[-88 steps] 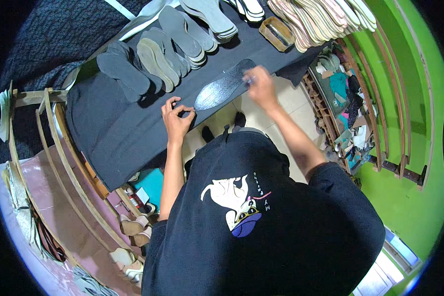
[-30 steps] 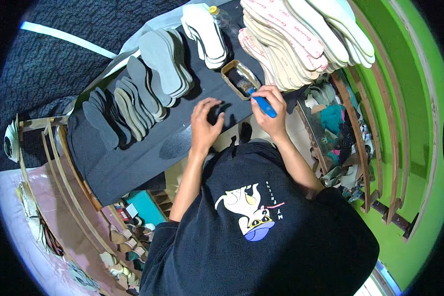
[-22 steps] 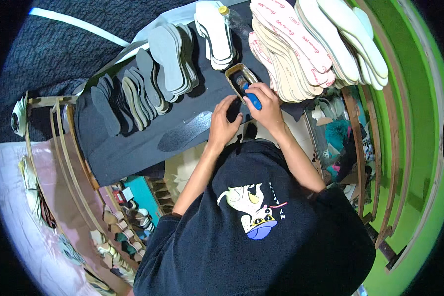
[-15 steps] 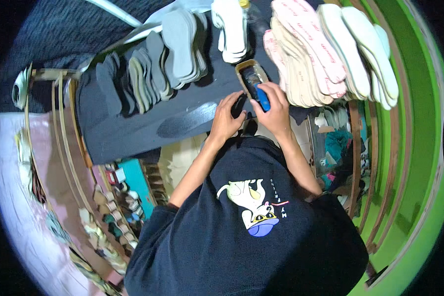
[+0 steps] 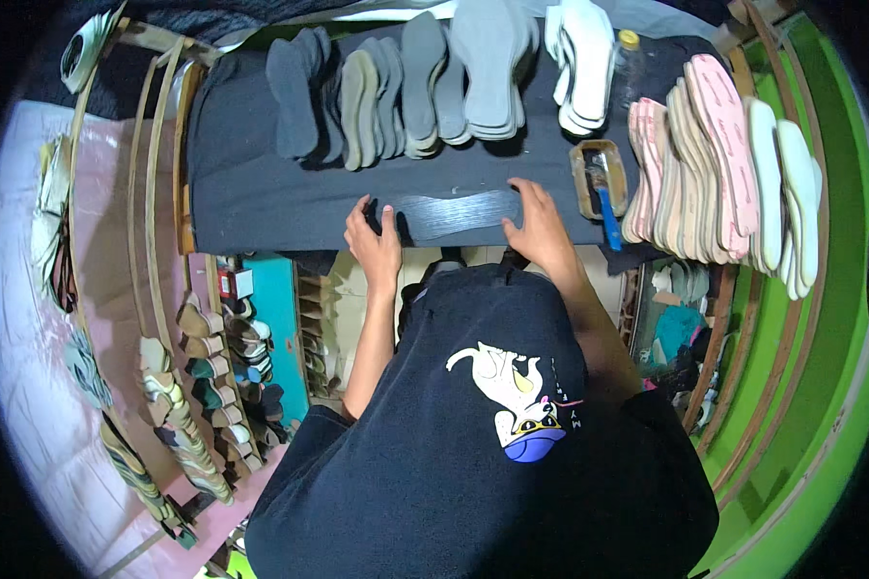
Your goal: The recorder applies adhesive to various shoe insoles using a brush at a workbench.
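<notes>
Our shiny black insole-shaped sheet (image 5: 459, 214) lies flat on the black cloth-covered worktop (image 5: 251, 198). Probably light, bendy, maybe slick on top, so we'd pinch the edges. Left hand (image 5: 375, 239) is half open, empty, beside 1 end; right hand (image 5: 543, 232) spreads at the other, contact unclear.

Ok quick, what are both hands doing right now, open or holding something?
Left hand: open, at the left end of the glossy insole; contact unclear.
Right hand: open, at its right end; contact unclear.
</notes>
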`<state>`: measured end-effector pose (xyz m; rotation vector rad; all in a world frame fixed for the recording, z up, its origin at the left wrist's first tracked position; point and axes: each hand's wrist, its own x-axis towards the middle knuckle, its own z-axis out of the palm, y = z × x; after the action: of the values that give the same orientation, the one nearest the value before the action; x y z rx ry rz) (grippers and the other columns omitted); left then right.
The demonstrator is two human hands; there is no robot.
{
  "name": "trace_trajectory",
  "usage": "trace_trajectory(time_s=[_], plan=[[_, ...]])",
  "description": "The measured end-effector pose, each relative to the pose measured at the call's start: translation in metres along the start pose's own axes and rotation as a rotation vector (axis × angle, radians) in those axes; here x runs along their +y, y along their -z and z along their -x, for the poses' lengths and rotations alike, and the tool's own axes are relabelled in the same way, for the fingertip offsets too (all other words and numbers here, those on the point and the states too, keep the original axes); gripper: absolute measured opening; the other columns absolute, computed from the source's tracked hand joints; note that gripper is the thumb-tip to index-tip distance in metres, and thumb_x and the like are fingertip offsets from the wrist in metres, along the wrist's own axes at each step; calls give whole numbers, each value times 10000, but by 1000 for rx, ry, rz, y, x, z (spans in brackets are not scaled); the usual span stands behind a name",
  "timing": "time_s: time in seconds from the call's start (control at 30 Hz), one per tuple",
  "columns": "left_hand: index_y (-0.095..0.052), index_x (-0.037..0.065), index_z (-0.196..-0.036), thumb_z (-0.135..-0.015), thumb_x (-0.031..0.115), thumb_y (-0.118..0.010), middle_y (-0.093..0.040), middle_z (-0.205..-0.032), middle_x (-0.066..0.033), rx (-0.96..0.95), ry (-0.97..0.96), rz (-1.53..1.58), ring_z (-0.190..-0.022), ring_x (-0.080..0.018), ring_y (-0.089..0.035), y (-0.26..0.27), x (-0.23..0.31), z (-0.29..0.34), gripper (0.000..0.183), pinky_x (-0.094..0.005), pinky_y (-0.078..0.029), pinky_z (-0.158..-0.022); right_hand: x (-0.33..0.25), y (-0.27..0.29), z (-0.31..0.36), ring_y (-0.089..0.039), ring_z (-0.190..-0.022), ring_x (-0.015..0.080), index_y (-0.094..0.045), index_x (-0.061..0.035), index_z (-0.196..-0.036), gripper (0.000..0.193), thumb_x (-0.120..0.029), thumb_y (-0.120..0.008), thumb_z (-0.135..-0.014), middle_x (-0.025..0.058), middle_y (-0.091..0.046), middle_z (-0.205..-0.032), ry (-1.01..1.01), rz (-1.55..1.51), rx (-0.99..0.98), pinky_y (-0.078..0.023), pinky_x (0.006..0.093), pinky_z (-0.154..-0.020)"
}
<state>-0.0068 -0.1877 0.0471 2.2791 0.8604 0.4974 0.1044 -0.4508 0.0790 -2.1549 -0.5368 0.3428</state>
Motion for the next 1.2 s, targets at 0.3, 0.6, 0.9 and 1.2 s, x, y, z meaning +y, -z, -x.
trace_trajectory(time_s=[0.3,0.6,0.9,1.2], plan=[[-594,35,-1406,-1008,331,-647,-640,-1292,-132,-210,389,534,-1225,-260,-592,30,-12,-20,499,-397,-434,-1083,-13,-29,4,-541,-1252,448,-538,-19,-1406,711,-23,-779,-737,236,-561,-1371,13,255,78,-461,477,-1088],[-499,-2,-1476,-996,594,-506,-582,-1444,-189,-520,791,1703,-1375,-343,-527,26,-15,-57,765,-539,-385,-1178,-10,-49,7,-584,-1107,181,-635,-109,-1343,584,-82,-748,-771,79,-630,-1276,-444,-531,119,-514,349,-918],[-384,53,-1609,-971,705,-470,-457,-1629,-155,-911,722,1995,-1504,-314,-420,29,31,-81,916,-499,-278,-1265,-82,-42,24,-596,-1337,275,-408,49,-1562,673,-465,-383,-1128,166,-583,-1483,-500,-1557,-250,-492,519,-1113],[-345,2,-1622,-990,734,-374,-472,-1609,-189,-1423,526,1876,-1462,-342,-476,15,107,-79,968,-510,-333,-1242,-107,-65,82,-427,-1492,421,-258,14,-1632,789,-539,-431,-1095,239,-420,-1614,-138,-1782,-3,-336,599,-1230]])
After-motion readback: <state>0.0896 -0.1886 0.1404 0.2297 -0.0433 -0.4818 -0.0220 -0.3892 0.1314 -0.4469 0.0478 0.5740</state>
